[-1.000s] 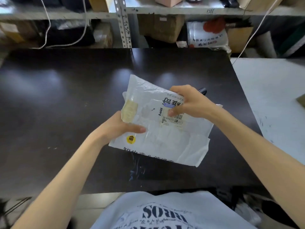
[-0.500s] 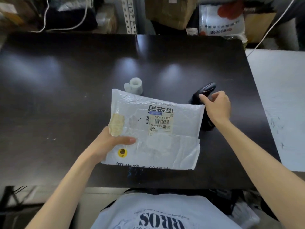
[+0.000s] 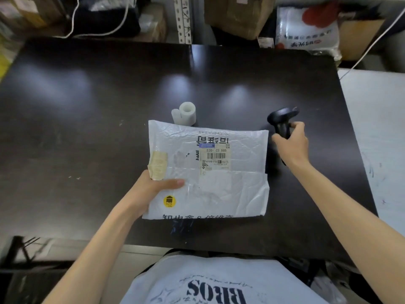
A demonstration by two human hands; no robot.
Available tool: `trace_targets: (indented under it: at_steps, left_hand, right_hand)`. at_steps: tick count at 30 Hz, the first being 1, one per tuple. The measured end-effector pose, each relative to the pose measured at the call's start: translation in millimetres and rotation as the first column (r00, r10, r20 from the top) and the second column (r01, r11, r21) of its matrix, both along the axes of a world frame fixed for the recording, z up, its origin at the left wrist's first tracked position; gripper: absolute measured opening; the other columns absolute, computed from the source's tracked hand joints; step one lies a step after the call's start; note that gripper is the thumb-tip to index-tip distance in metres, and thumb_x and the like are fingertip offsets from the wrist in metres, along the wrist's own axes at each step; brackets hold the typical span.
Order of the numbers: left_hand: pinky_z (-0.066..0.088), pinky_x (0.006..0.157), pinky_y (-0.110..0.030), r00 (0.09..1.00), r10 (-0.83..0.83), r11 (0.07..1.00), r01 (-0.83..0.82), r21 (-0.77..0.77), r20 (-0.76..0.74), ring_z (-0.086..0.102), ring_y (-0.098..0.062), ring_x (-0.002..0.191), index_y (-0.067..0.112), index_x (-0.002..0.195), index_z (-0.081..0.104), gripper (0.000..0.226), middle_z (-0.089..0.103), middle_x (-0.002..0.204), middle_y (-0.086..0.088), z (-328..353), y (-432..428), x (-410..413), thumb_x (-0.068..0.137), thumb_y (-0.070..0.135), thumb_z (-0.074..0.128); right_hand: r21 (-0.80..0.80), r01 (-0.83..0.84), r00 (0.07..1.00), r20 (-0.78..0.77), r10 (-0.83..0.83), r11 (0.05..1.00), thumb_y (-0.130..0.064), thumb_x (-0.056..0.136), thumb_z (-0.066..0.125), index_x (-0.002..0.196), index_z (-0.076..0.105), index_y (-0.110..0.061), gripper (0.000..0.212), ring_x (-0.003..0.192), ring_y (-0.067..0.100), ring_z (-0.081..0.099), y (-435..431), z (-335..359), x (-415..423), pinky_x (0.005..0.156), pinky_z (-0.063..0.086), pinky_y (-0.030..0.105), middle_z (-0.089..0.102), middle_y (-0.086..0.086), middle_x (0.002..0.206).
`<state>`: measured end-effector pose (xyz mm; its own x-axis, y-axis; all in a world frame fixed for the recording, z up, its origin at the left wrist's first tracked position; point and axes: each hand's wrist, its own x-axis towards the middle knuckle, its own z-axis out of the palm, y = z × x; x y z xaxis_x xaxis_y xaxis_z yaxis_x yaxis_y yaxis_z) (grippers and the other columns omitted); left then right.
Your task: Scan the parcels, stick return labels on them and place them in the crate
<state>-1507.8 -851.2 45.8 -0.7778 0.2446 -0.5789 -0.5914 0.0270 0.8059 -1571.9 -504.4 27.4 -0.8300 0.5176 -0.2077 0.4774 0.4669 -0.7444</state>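
A white plastic mailer parcel (image 3: 230, 189) lies flat on the dark table (image 3: 87, 128), its barcode label (image 3: 215, 157) facing up. My left hand (image 3: 153, 189) grips the parcel's left edge, thumb on top, just below a strip of tan tape. My right hand (image 3: 293, 145) is to the right of the parcel, fingers wrapped around the handle of a black barcode scanner (image 3: 282, 119), whose head stands above the table. A white roll of labels (image 3: 185, 113) stands just behind the parcel's far left corner. No crate is in view.
A white surface (image 3: 377, 128) adjoins the table on the right. Metal shelving behind the table holds cardboard boxes (image 3: 236, 16) and a white printed bag (image 3: 306, 29). White cables (image 3: 122, 20) hang at the back. The table's near edge is at my torso.
My right hand left the parcel, reached right and closed on the scanner, lifting its head up. The parcel has been lowered flat on the table, still held by my left hand.
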Motion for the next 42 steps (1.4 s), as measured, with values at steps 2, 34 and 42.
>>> trace_targets:
  at_steps: [2, 34, 42]
  left_hand:
    - [0.054, 0.088, -0.049, 0.999, 0.04, 0.999, -0.04, 0.017, 0.002, 0.07, -0.035, 0.099, 0.016, 0.11, 0.072, 0.044, 0.073, 0.11, -0.014, 0, 4, -4, 0.067, 0.012, 0.083]
    - [0.06, 0.06, -0.037, 0.983, 0.162, 0.985, -0.167, 0.05, 0.083, 0.074, -0.032, 0.085, 0.008, 0.118, 0.063, 0.062, 0.075, 0.099, -0.012, -7, 52, -41, 0.06, 0.013, 0.083]
    - [0.059, 0.059, -0.037, 0.982, 0.166, 0.984, -0.171, 0.046, 0.089, 0.074, -0.032, 0.083, 0.009, 0.118, 0.063, 0.062, 0.076, 0.098, -0.012, -7, 52, -43, 0.06, 0.012, 0.083]
  right_hand:
    - [-0.15, 0.044, 0.991, -0.119, -0.062, 0.988, -0.02, 0.081, 0.057, 0.104, 0.048, -0.014, 0.025, 0.071, 0.02, 0.051, -10, 25, 3, 0.06, 0.043, 0.034, 0.055, 0.006, 0.087]
    - [-0.509, -0.211, 0.97, -0.001, 0.244, 0.835, -0.01, 0.089, 0.06, 0.084, 0.056, -0.002, 0.01, 0.044, 0.015, 0.043, -72, 99, 69, 0.046, 0.041, 0.028, 0.05, 0.007, 0.054]
    - [-0.521, -0.211, 0.968, 0.006, 0.251, 0.827, -0.011, 0.09, 0.06, 0.074, 0.054, -0.007, 0.018, 0.042, 0.014, 0.043, -70, 104, 69, 0.045, 0.042, 0.025, 0.05, 0.005, 0.051]
